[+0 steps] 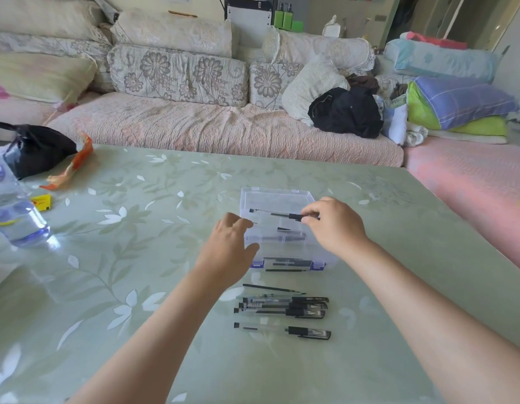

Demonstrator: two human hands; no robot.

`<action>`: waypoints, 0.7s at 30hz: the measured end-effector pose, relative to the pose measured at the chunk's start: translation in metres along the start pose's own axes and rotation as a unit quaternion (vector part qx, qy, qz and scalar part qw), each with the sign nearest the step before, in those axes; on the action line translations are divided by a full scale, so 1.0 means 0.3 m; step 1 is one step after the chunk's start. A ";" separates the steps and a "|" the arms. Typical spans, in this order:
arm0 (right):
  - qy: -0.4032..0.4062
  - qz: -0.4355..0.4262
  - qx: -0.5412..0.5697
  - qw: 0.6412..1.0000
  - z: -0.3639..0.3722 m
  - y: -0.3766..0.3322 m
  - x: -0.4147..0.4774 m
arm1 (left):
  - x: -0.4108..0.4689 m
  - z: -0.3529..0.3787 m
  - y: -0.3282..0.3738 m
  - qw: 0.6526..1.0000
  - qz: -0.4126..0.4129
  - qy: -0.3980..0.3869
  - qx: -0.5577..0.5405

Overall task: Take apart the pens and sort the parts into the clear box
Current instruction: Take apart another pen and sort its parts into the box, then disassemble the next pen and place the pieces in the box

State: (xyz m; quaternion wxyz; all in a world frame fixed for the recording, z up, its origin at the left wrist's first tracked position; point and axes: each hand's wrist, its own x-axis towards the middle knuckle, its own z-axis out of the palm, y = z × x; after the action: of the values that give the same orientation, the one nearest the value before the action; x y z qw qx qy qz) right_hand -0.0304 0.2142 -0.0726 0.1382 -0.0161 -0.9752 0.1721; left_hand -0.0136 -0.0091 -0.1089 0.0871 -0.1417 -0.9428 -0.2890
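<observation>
The clear box (277, 196) with blue latches stands mid-table, with dark pen parts showing inside. My right hand (334, 225) hovers over its right side and pinches a pen (277, 214) by its black grip end, the pen lying level across the box. My left hand (229, 243) is at the box's left edge, fingers loosely curled, holding nothing that I can see. A loose black refill (273, 288) lies just in front of the box. Nearer me lies a bunch of clear capped pens (282, 307) and one single pen (282, 330).
A water bottle (11, 211) stands at the left edge of the green floral table (136, 228). A black bag (34, 150), an orange wrapper (72, 164) and a small yellow packet (41, 203) lie at far left. A sofa with cushions runs behind the table.
</observation>
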 end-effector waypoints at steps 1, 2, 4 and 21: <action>-0.014 -0.008 -0.015 1.000 0.010 -0.004 0.020 | 0.001 0.004 -0.002 1.000 -0.010 -0.015 0.008; -0.032 -0.013 -0.025 0.999 0.020 -0.008 0.037 | 0.001 0.006 -0.003 0.999 -0.016 -0.030 0.014; -0.082 -0.022 -0.044 0.995 0.040 -0.019 0.062 | 0.001 0.010 -0.004 0.998 -0.016 -0.053 0.018; -0.215 -0.073 -0.008 0.974 0.067 -0.047 0.043 | -0.007 -0.003 -0.011 0.996 -0.001 -0.085 0.034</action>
State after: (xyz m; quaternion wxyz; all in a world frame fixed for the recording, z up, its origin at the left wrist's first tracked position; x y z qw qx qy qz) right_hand -0.0481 0.1955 -0.0825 -0.0631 0.0919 -0.9819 0.1534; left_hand -0.0126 -0.0127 -0.1105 0.0112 -0.1620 -0.9563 -0.2433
